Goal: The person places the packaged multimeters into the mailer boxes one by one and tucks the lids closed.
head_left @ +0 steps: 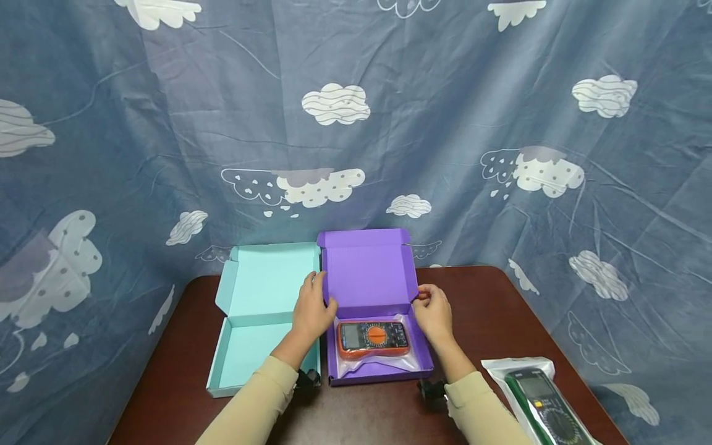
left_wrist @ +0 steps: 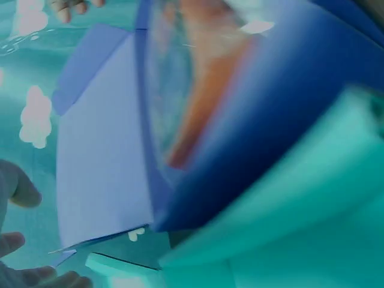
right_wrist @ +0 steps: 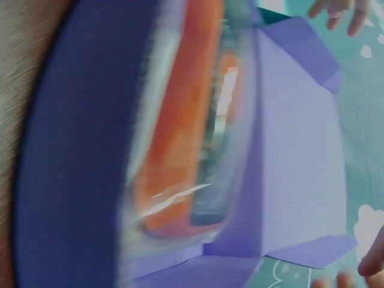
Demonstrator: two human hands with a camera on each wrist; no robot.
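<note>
Now the raised lid point(head_left: 367, 272) of the purple box point(head_left: 424, 353) is flanked: left of it the left hand point(head_left: 313, 309) is held, thumb and fingers spread; at its right edge, whether anything is pinched by the right hand point(head_left: 434, 314) cannot be told. Inside the box, the bagged orange multimeter point(head_left: 373, 339) is laid face up, long axis crosswise, display end pointed left. Closing seems underway; an even downward swing is probably called for.

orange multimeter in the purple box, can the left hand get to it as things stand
Likely yes: the left hand is close by, at the left side of the purple box, whose lid is open. Nothing seems to block the way, though a clear bag covers the orange multimeter.
</note>
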